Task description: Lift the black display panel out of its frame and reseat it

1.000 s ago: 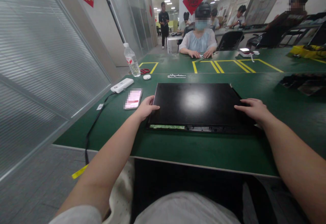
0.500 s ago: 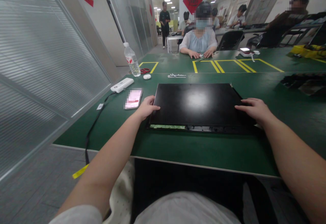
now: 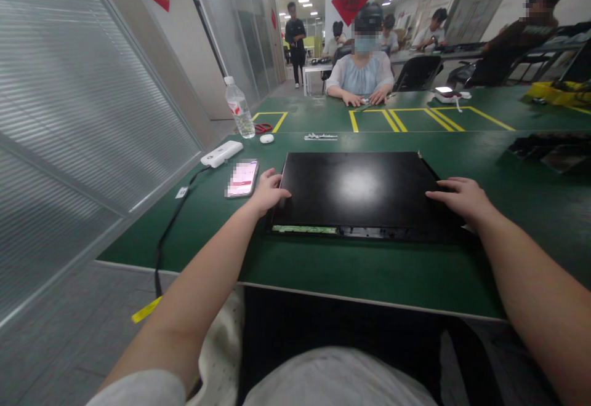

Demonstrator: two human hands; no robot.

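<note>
A flat black LCD screen panel [image 3: 341,200] lies in front of me, with a bright reflection in its middle. Along its near edge runs a green circuit strip [image 3: 305,229] beside a black border. My left hand [image 3: 268,194] grips the panel's left side, its thumb on the top face and its fingers at the edge. At the right side my right hand [image 3: 463,200] holds the opposite edge, thumb on top; the undersides of both grips are hidden. A small pale tab [image 3: 420,155] shows at the far right corner.
On the green table [image 3: 369,270], left of the panel, are a phone [image 3: 243,178], a white power bank [image 3: 222,154], a small white case [image 3: 266,139], a water bottle [image 3: 239,111] and red-handled scissors [image 3: 263,128]. Small metal parts [image 3: 320,138] lie beyond. A masked person [image 3: 362,74] sits opposite.
My left fingers have lifted and spread slightly at the panel's left edge. The panel and my right hand look almost unmoved. A standing person in the background has shifted slightly left.
</note>
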